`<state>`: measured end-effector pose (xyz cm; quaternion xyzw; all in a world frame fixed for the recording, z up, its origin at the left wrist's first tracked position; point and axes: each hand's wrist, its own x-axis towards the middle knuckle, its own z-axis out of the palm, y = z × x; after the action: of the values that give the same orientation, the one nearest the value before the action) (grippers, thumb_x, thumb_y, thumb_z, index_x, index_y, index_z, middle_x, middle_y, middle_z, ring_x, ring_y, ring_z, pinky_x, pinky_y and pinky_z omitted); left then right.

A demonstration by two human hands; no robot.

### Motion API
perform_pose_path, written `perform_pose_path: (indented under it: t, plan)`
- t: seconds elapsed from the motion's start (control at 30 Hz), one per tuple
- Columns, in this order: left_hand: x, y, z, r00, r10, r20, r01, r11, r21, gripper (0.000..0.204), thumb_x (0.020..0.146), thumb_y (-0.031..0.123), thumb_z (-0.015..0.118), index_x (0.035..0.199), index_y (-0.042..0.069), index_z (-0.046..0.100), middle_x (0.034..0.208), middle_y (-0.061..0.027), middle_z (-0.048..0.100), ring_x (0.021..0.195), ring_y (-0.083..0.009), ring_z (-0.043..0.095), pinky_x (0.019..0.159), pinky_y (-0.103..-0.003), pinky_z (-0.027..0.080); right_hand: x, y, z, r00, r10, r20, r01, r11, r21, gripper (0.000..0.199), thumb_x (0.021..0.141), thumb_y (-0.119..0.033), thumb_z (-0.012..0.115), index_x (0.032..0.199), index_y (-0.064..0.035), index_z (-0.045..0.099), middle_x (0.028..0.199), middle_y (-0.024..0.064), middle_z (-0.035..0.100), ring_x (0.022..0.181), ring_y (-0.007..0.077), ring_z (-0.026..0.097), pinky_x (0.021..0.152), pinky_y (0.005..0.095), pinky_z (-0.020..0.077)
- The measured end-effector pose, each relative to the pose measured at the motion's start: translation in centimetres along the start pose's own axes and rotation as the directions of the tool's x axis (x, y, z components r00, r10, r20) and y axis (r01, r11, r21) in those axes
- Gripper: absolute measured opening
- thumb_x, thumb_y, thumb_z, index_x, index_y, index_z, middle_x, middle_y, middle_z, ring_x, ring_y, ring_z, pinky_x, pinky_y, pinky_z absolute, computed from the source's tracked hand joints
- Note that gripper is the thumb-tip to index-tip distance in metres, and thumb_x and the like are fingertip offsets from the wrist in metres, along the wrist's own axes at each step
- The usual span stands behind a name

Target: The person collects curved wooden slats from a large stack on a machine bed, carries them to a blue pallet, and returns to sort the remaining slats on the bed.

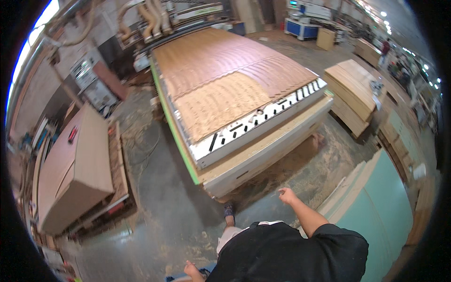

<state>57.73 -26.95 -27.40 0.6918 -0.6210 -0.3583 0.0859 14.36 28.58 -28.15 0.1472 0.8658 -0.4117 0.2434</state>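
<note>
My right hand (286,195) hangs in the air over the floor, between the machine bed and the green boards. Its fingers are curled in loosely, and nothing shows in them. At the bottom edge my left hand (190,269) is only partly in view, and its finger positions cannot be made out. Next to it lies something blue, mostly cut off. Ahead of me a large flat machine bed (300,96) carries brown sheet panels (221,61) with a wavy pattern. A lighter patterned panel (223,103) covers their near left part. Neither hand touches the machine.
Pale green boards (371,197) are stacked close on my right. Beyond them stands a stack of wooden sheets (350,87). Tilted brown panels (84,164) rest on a wooden base at left, with a red and black tool (72,135) on top. Dust (329,160) covers parts of the floor.
</note>
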Motion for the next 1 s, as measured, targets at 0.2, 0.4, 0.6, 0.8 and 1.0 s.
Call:
perform_pose_path:
  t: [0.2,0.4,0.6,0.8,1.0]
  plan:
    - [4.2,18.8,12.4,0.874,0.479,0.083,-0.433,0.843,-0.319,0.026,0.103,0.016,0.077,0.119,-0.006,0.073,0.117,-0.0171,0.075,0.101,-0.0272,0.072,0.092,-0.042,0.059,1.3,-6.6,-1.5,0.988,0.126,-0.087,-0.135,0.986,-0.102,0.049,0.09,-0.022,0.079,0.137,-0.0069,0.078,0.113,0.0173,0.084,0.099,0.0261,0.078,0.089,0.0413,0.0621]
    - [-2.4,46.7,19.3,0.355,0.903,0.24,-0.846,0.42,-0.329,0.02,0.099,0.013,0.076,0.116,0.002,0.079,0.11,-0.0141,0.074,0.1,-0.0308,0.072,0.092,-0.041,0.058,3.1,-17.3,-4.3,0.973,-0.162,-0.167,0.189,0.968,0.164,0.048,0.1,-0.02,0.075,0.146,-0.0041,0.071,0.111,0.0125,0.08,0.102,0.0222,0.074,0.094,0.039,0.0607]
    - [-15.2,65.7,28.1,-0.058,0.954,0.294,-0.871,0.096,-0.483,0.018,0.099,0.015,0.076,0.112,0.004,0.081,0.1,-0.0144,0.077,0.098,-0.0326,0.073,0.09,-0.043,0.056,3.1,-19.2,-11.4,0.927,-0.2,-0.318,0.304,0.898,0.319,0.046,0.103,-0.017,0.076,0.146,-0.0041,0.07,0.106,0.005,0.076,0.093,0.0157,0.07,0.086,0.0339,0.0593]
    - [-31.0,71.3,39.1,-0.188,0.941,0.28,-0.827,0.002,-0.562,0.02,0.099,0.013,0.076,0.115,0.002,0.082,0.106,-0.0173,0.08,0.098,-0.033,0.076,0.091,-0.043,0.058,8.3,-12.1,-21.0,0.925,-0.034,-0.379,0.192,0.903,0.386,0.045,0.102,-0.014,0.074,0.146,-0.0047,0.07,0.109,0.0069,0.077,0.095,0.0168,0.071,0.089,0.0346,0.0597]
    - [-43.1,71.0,47.6,-0.12,0.914,0.387,-0.866,0.094,-0.491,0.025,0.098,0.014,0.077,0.119,0.0,0.08,0.114,-0.0206,0.079,0.106,-0.0391,0.076,0.097,-0.044,0.058,14.9,-8.6,-33.6,0.955,-0.042,-0.294,0.14,0.936,0.324,0.043,0.103,-0.015,0.074,0.144,-0.0036,0.07,0.107,0.0087,0.078,0.095,0.0173,0.072,0.09,0.0348,0.0594]
